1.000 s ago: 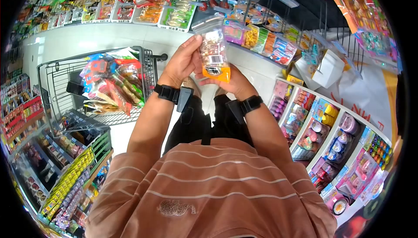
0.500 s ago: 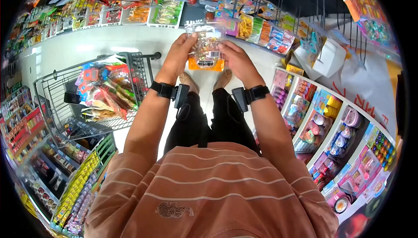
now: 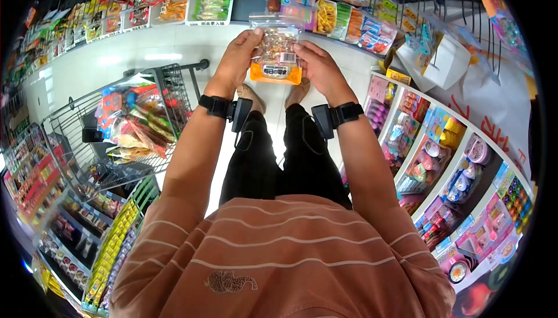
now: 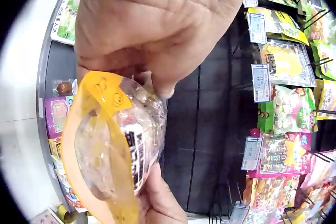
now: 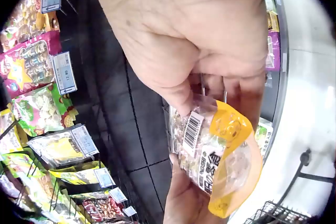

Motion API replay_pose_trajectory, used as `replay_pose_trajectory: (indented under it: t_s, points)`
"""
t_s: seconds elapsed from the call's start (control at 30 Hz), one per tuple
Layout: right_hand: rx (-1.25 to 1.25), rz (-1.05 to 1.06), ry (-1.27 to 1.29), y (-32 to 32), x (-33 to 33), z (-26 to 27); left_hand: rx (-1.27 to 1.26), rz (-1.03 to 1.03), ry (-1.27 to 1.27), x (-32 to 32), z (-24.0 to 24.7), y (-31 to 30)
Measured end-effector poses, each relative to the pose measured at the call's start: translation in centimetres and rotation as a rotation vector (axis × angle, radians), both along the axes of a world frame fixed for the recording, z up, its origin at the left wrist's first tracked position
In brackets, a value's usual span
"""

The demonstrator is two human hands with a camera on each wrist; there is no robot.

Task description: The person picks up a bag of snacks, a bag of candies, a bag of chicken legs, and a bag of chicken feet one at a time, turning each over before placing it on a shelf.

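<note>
The left hand [image 3: 235,57] and the right hand [image 3: 318,68] each pinch a side edge of a clear plastic snack bag with an orange bottom band [image 3: 275,56], holding it upright between them. A grey wire shopping cart [image 3: 180,91] loaded with bright packets stands to the left. Beyond the bag, colourful hanging snack packets [image 3: 343,18] line a dark rack.

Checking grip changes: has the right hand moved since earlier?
Yes: the right hand went from under the snack bag to its right edge, nearer the shelf.
</note>
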State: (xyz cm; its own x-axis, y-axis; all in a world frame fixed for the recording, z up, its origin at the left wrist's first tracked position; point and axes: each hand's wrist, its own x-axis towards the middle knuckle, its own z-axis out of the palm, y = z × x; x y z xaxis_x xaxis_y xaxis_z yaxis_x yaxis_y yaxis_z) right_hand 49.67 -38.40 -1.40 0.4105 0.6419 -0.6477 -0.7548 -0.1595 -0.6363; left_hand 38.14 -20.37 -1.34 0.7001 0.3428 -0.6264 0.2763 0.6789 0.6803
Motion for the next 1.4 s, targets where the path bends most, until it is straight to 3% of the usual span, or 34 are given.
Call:
replay_pose_trajectory:
  t_s: [0.03, 0.13, 0.17, 0.23, 0.33, 0.6, 0.7, 0.73, 0.9, 1.17, 1.4]
  points:
    - [-0.025, 0.003, -0.023, -0.1, 0.0, 0.0, 0.007, 0.013, 0.02, 0.2, -0.4, -0.1]
    - [-0.134, -0.059, -0.116, -0.5, -0.1, -1.0, 0.713, -0.109, 0.176, 0.2, -1.4, -0.6]
    - [-0.171, -0.094, -0.157, -0.4, 0.0, -1.6, 0.911, -0.087, 0.112, 0.2, -2.6, -0.8]
    - [-0.115, -0.067, -0.271, 0.5, 0.4, 0.3, 1.167, -0.143, 0.157, 0.9, -1.6, -2.2]
    - [-0.189, -0.007, -0.509, 1.1, 0.4, -0.7, 0.994, -0.205, 0.106, 2.4, -0.7, -4.6]
    - [-0.232, -0.01, -0.936, 1.6, -0.6, -2.6, 0.212, -0.123, -0.001, 6.0, -2.8, -4.9]
    - [-0.149, 0.009, -0.974, 0.6, -0.4, -4.7, -0.042, -0.061, 0.017, 5.8, -5.1, -4.5]
    - [-0.152, 0.007, -0.882, 0.1, -0.1, -6.0, -0.114, -0.036, 0.029, 6.0, -5.9, -4.1]
    - [-0.271, -0.116, -0.467, -2.2, 2.8, -8.0, -0.109, -0.122, 0.066, 6.3, -9.7, -2.6]
    - [-0.23, -0.137, -0.458, -3.2, 8.3, -12.0, -0.007, -0.19, 0.031, 8.8, -15.3, -0.7]
    - [-0.159, -0.026, -0.405, -0.7, 10.9, -11.6, 0.082, -0.247, -0.037, 10.1, -17.8, 0.1]
